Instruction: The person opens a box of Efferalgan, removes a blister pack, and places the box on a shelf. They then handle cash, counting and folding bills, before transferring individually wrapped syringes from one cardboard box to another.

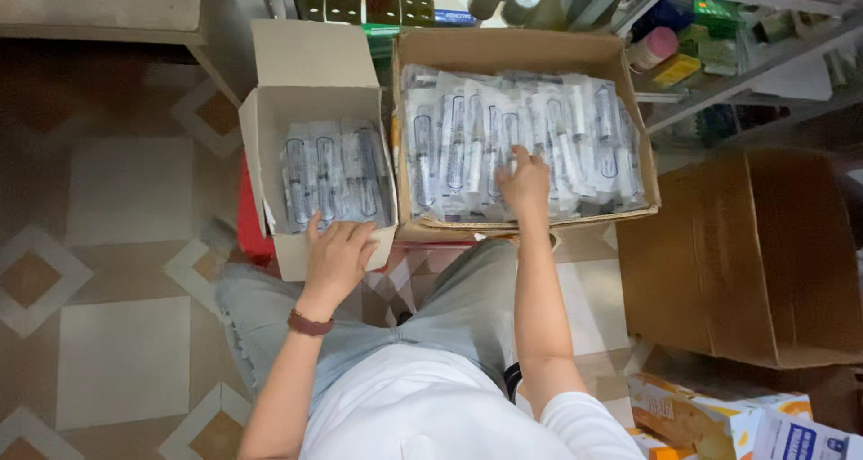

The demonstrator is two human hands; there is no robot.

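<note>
Two boxes side by side
Small box (310,109) sits left of large box (521,55); closed carton (755,253) stands further right.

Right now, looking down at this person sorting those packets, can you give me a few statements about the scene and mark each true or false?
1. The left hand rests on the near edge of the small cardboard box. True.
2. The right hand is inside the small box. False: it reaches into the large cardboard box, onto the wrapped syringes.
3. The small box is empty. False: it holds a row of syringe packets.
4. The left wrist wears a brown band. True.
</note>
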